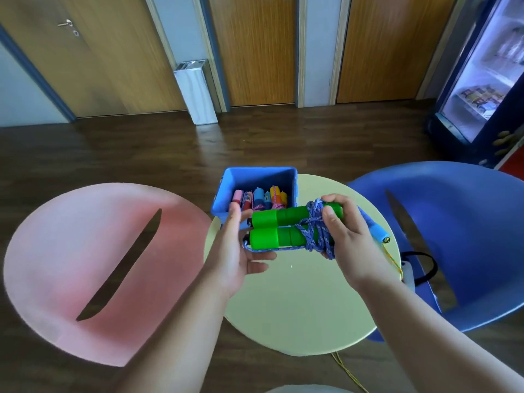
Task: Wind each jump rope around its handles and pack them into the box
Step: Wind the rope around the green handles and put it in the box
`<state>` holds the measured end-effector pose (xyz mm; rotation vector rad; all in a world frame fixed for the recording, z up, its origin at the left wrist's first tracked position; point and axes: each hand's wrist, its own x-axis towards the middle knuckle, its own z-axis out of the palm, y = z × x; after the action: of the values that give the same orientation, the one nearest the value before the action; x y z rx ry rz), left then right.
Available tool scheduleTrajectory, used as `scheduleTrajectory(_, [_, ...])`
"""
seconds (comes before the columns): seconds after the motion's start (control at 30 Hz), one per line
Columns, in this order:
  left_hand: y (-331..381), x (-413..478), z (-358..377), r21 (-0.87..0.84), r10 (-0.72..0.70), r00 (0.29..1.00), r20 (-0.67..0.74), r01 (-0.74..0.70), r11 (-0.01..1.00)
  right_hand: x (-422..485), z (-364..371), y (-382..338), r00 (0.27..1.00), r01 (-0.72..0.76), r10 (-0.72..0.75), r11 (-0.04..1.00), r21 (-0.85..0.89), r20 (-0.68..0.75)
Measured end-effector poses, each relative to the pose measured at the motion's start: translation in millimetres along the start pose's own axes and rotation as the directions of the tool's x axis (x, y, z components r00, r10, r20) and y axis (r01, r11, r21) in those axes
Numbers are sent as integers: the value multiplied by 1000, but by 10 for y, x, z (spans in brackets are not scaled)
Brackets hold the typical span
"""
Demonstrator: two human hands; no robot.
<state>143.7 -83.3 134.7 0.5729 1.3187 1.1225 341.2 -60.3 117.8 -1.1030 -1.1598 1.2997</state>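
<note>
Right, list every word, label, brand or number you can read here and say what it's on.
No text can be read anywhere in this view.
Drinks fridge: packaging on its shelves is too blurred to read.
Green jump rope handles: plain, no print visible.
Blue box: no label visible; handles of the packed ropes show small patches, too small to read.
Doors: no signs.

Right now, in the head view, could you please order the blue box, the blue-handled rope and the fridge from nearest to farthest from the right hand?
1. Blue-handled rope, just right of the right hand.
2. Blue box, to its upper left.
3. Fridge, far upper right.
</note>
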Motion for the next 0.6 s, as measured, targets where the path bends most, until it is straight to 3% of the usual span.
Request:
scheduleTrajectory(0.13, [-73, 54, 324, 101, 114, 984, -138, -100, 990, -17, -32, 196, 986, 81, -99, 988, -130, -134])
scheduleTrajectory(0.2, [-140, 100, 376, 135, 174, 967, -188, -150, 979, -5, -70, 266, 988, 21, -37, 994, -107, -150])
scheduleTrajectory(0.3, [-205, 160, 362, 170, 209, 943, -258, -168, 971, 56, -107, 277, 986, -149, 146, 988, -30, -79])
scheduleTrajectory(0.4, [-186, 248, 265, 214, 211, 932, -296, -151, 965, 176, -132, 246, 983, -168, 175, 979, -118, 59])
scheduleTrajectory(0.47, [-108, 329, 173, 270, 226, 926, -303, -145, 952, 291, -166, 243, 986, -93, 124, 962, -255, 108])
scheduleTrajectory(0.53, [6, 434, 71, 319, 225, 937, -267, -135, 938, 414, -192, 219, 981, 104, -32, 917, -385, 190])
scheduleTrajectory(0.6, [140, 579, -22, 361, 215, 959, -184, -137, 922, 524, -126, 152, 907, 358, -148, 761, -541, 394])
